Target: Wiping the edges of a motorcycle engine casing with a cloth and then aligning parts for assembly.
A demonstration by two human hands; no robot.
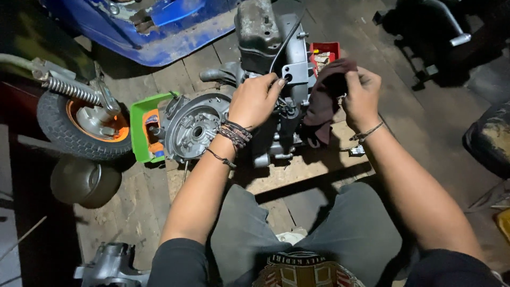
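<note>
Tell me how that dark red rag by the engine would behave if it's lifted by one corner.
The rag would probably hang limp: it already droops in folds from the right hand. It looks light, since the fingers pinch it easily. It might catch on the engine, which it drapes against.

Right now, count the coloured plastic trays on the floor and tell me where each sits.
2. A green tray lies left of the engine, against its round cover. A red tray sits behind the engine, above the right hand. Others may be hidden.
</note>
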